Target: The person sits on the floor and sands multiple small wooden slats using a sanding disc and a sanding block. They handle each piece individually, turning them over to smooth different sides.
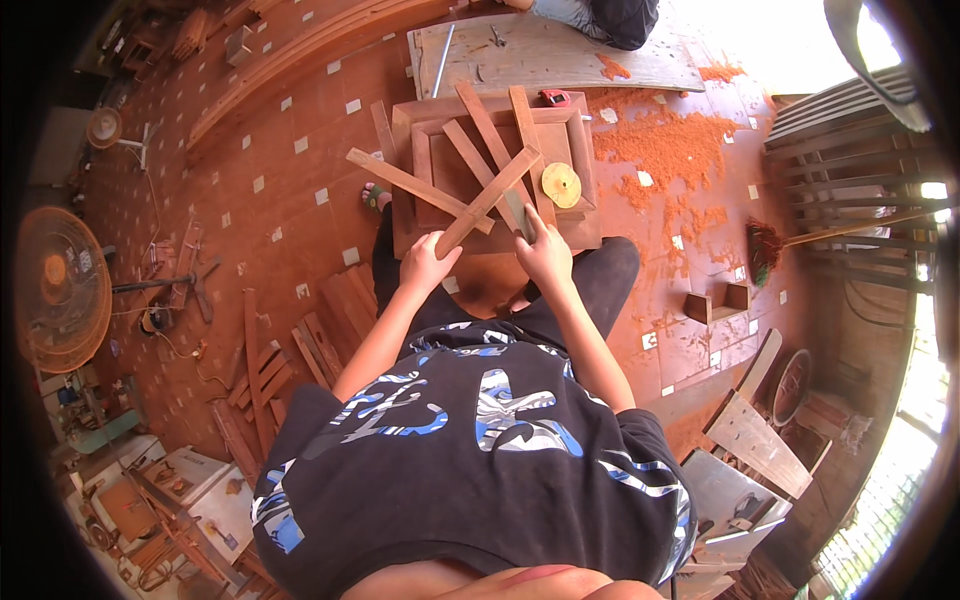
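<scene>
My left hand (428, 262) is closed round the near end of a wooden strip (490, 200), which slants up and away to the right. My right hand (546, 252) grips a flat greyish piece (517, 208) against or close beside that strip; its exact kind is hard to make out. Under both hands lies a framed wooden panel (585, 150). Several more wooden strips (400, 182) rest across it at different angles. A round yellow disc (561, 185) sits on the panel's right side, and a red tape measure (553, 98) lies at its far edge.
Beyond the panel is a low plank board (590, 60), where another person (625, 20) sits. Orange sawdust (665, 145) covers the floor to the right, near a broom (765, 250) and a small wooden box (717, 303). At left stand a fan (65, 290) and stacked wood pieces (262, 370).
</scene>
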A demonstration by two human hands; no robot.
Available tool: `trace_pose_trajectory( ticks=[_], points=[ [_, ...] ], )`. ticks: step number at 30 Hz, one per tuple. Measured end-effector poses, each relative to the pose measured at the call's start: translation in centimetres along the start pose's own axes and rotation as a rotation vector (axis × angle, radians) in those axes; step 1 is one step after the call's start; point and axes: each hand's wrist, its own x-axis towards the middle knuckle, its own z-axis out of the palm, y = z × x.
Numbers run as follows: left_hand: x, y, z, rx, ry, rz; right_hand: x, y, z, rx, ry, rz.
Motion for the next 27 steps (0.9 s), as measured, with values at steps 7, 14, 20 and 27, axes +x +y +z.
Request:
trace_pose_trajectory(
  ticks=[7, 14, 20, 27],
  points=[
    [-2.9, -2.2, -2.1, -0.107, -0.011, -0.288, 3.5, -2.5, -0.1, -0.248, 0.217, -0.115],
    [-3.5, -5.8, 0.1, -0.306, 0.049, -0.426, 5.1, -3.5, 2.8, -0.394, 0.208, -0.18],
    [-3.1, -5.4, 1.0, -0.287, 0.043, -0.405, -2.2, -3.6, 6.3, -0.333, -0.089, -0.519],
    [-2.3, -5.7, 0.9, -0.208, -0.014, -0.418, -0.7, -2.8, 4.0, -0.278, -0.068, -0.511]
  ],
)
